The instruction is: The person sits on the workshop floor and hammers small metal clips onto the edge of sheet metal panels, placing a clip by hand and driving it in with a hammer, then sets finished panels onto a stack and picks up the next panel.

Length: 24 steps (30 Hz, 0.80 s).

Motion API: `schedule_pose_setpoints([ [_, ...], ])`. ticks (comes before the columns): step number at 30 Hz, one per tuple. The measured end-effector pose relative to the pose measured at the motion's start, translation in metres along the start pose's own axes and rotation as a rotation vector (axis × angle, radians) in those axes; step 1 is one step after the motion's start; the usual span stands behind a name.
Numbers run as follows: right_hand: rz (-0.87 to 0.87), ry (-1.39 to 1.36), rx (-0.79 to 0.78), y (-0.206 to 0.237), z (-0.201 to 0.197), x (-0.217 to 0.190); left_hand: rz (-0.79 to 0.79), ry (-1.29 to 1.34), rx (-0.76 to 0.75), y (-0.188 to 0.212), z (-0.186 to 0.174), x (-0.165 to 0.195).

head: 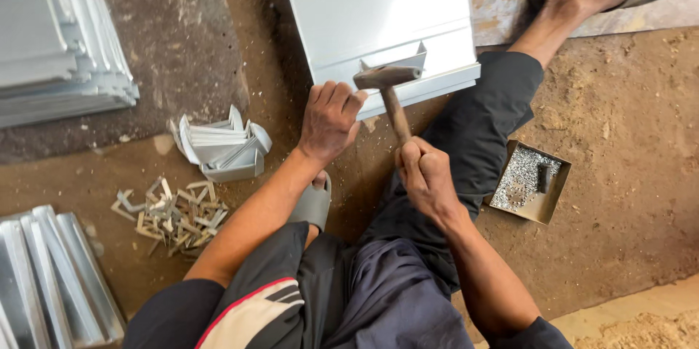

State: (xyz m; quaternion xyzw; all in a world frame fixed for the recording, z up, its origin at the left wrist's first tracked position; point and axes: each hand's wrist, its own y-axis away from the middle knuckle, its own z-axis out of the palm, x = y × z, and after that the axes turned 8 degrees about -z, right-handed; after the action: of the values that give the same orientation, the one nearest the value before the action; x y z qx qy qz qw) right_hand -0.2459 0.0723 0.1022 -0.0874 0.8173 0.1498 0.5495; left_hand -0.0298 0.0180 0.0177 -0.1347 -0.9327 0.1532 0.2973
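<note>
Head view: the right hand (426, 178) is closed in a fist around the wooden handle of a hammer (389, 94), whose metal head sits at 12 o'clock from the hand, over the near edge of a white sheet-metal panel (371, 6). A small bent metal bracket (408, 57) stands on that edge, just beyond the hammer head; whether head and bracket touch is hard to tell. The left hand (329, 119), at 10 o'clock from the right, has its fingers curled and pressed against the panel's edge, just beside the hammer head. At 3 o'clock from the right hand lies a shallow box of small rivets (528, 181). At 9 o'clock sit folded metal pieces (222, 146) and a heap of small clips (173, 214) on the dirt floor
</note>
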Motion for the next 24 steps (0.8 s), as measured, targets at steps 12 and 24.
schedule_pose_setpoints([
  [12, -0.293, 0.337, 0.055, -0.027, 0.005, -0.011, 0.015, 0.016, 0.037, -0.003, -0.002, 0.001],
  [24, -0.389, 0.303, 0.095, -0.022, 0.009, -0.004, 0.008, -0.032, 0.04, 0.001, -0.001, 0.0],
])
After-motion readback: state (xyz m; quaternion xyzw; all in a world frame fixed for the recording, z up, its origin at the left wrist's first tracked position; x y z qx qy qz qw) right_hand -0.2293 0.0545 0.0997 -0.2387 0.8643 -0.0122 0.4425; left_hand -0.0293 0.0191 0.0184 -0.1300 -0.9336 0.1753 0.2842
